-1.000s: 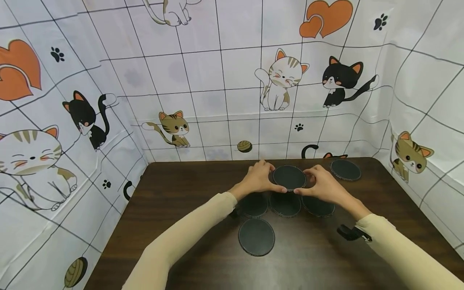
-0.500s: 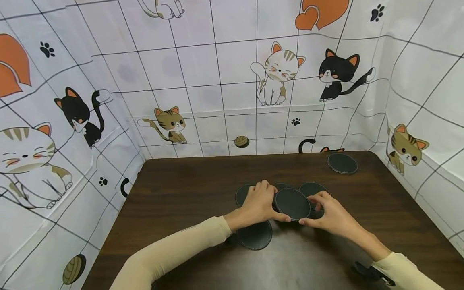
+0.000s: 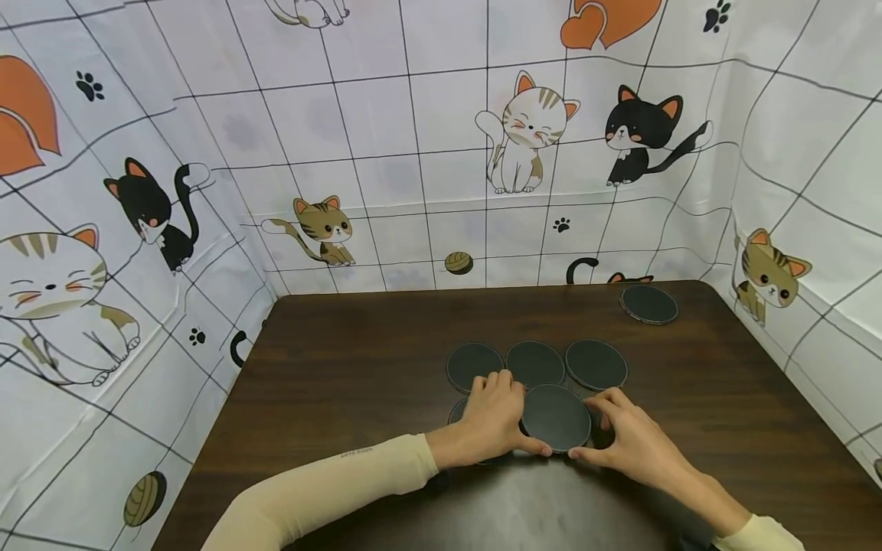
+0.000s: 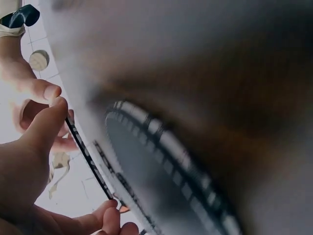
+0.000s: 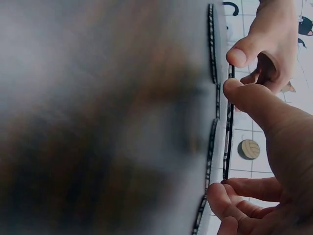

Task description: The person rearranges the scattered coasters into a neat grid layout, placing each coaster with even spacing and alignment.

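Note:
Both my hands hold one round, dark coaster (image 3: 556, 418) by its edge, flat and face up, just above the table. My left hand (image 3: 488, 419) grips its left side, thumb at the near edge. From the other side my right hand (image 3: 628, 435) pinches it, the two thumbs almost meeting at the front. In the right wrist view the coaster's thin striped edge (image 5: 229, 142) shows apart from the coasters behind. Three like coasters lie in a row beyond: left (image 3: 474, 366), middle (image 3: 534, 363), right (image 3: 596, 363). Another coaster (image 4: 146, 161) lies mostly hidden under my left hand.
A further coaster (image 3: 649, 304) lies alone near the table's back right corner. The dark wooden table (image 3: 358, 367) is bordered by a white sheet (image 3: 386, 176) printed with cats, hanging behind it and along both sides.
My hands have brought the held coaster from above the back of the row toward me, to the near side, and lowered it. The row of three now shows in full.

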`<state>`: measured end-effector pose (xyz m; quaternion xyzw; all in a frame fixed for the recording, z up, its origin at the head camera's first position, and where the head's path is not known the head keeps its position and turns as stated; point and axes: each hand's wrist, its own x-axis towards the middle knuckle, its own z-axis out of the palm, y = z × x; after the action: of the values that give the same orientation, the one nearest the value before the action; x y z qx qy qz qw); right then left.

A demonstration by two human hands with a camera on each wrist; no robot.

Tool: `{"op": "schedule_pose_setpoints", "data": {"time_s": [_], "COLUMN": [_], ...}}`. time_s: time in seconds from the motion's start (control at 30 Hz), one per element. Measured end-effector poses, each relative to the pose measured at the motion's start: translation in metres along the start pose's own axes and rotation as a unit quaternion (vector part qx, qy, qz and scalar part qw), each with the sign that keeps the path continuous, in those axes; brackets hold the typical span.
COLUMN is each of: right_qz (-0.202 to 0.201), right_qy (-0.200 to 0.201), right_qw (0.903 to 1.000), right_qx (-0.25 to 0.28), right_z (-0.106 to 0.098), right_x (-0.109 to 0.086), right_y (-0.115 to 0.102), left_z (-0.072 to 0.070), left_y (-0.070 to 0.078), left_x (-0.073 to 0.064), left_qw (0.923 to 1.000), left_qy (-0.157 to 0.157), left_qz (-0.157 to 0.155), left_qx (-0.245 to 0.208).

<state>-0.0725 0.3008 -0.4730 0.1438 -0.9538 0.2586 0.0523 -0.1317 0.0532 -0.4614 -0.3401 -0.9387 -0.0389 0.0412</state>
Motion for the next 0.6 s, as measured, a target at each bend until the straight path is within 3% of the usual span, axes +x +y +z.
{"op": "schedule_pose_setpoints", "data": {"time_s": [0.27, 0.6], "right_qz": [0.012, 0.016], "right_qy": [-0.013, -0.031], "right_qw": [0.9998, 0.9992], "right_qx": [0.007, 0.019], "right_z": [0.008, 0.011], "right_x": [-0.008, -0.006], "right_y": [0.003, 0.002], "left_z": [0.011, 0.012], "left_y": [0.005, 0.004], "left_x": [-0.005, -0.005], "left_qw": [0.9999, 0.999], "left_qy": [-0.006, -0.027], "left_qz": [-0.001, 0.01], "left_qx": [0.011, 0.034]}}
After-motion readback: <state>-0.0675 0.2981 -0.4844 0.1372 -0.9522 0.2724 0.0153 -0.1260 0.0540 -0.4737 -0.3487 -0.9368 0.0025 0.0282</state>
